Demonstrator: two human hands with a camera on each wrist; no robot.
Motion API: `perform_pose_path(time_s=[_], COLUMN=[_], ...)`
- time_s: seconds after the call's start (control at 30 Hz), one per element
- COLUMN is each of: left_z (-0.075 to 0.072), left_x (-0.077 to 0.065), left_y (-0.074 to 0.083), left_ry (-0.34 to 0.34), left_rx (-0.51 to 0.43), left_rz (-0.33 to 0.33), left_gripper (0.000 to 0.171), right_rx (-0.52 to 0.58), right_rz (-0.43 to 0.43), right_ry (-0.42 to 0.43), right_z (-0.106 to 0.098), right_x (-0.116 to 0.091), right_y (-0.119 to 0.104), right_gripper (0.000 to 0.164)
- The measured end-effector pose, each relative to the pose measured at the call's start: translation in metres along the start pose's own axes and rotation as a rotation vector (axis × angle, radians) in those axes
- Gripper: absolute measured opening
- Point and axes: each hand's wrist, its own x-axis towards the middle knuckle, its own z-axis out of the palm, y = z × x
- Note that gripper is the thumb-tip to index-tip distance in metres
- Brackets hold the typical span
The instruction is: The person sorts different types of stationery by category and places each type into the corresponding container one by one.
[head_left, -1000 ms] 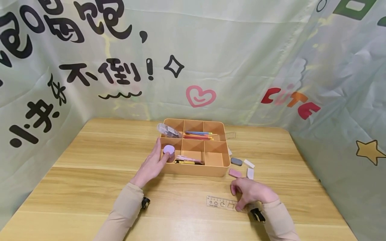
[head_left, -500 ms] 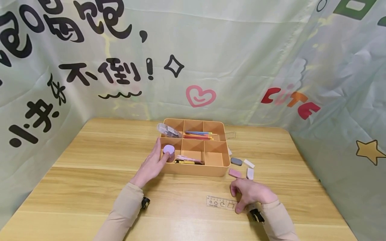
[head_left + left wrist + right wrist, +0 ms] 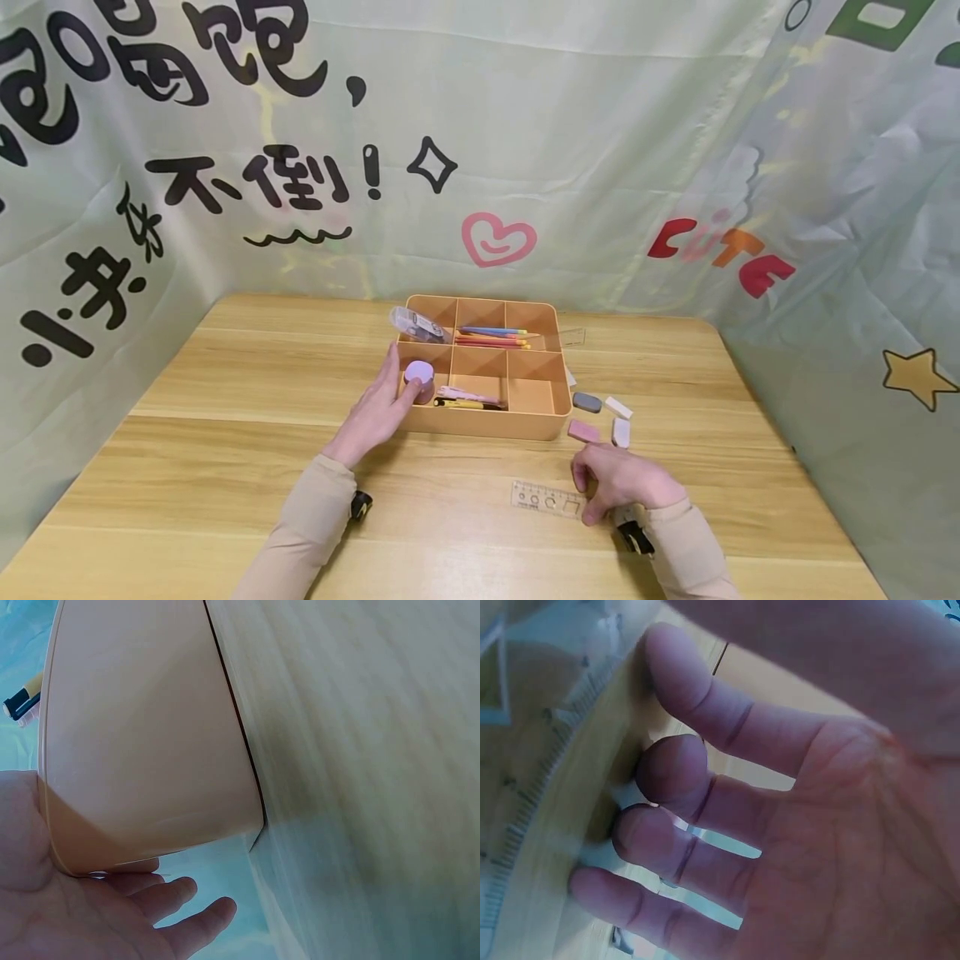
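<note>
My left hand [image 3: 375,410] grips the left front corner of an orange, six-compartment desk organizer [image 3: 486,426]. Its thumb lies over the rim, and its fingers reach along the outer side [image 3: 150,750]. A purple round container [image 3: 419,374] sits by that thumb in the front left compartment. At the right front, my right hand [image 3: 626,479] holds the right end of a clear ruler [image 3: 543,497] between thumb and fingers. The held end is hidden under the hand. In the right wrist view, the bent fingers [image 3: 675,776] stand beside the ruler's marked edge [image 3: 532,772].
Pens [image 3: 468,404] lie in the front middle compartment, coloured pencils [image 3: 491,342] behind them. A clear case [image 3: 417,325] leans at the back left. Right of the organizer lie a grey eraser [image 3: 587,402], a pink eraser [image 3: 583,431] and white ones [image 3: 620,432]. Another clear ruler [image 3: 573,337] lies behind.
The ruler's left end has shifted slightly up and away from me, with a small movement of my right hand. My left hand and the organizer have stayed in place.
</note>
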Motion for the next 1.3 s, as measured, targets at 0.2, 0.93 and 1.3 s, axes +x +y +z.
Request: perform_pose_path(time_s=[0.2,0.93,1.3], left_z=[-0.0005,-0.0007,-0.0001], left_x=[-0.0003,-0.0012,-0.0013], left_y=[0.0004,0.0028,0.0015], left_ry=[-0.011,-0.003,-0.003], left_rx=[0.0,0.004,0.004], left_rz=[-0.02,-0.021,-0.014], left_gripper=[0.082,0.08,0.08], right_rx=[-0.012,-0.029,-0.019], right_rz=[-0.009,-0.084,-0.073], right_ry=[0.01,0.084,0.092], right_z=[-0.0003,-0.0005,0.0008], right_x=[0.0011,0.0049,0.0051], right_y=[0.0009,0.0024,0.0023], right_gripper=[0.035,0.033,0.035])
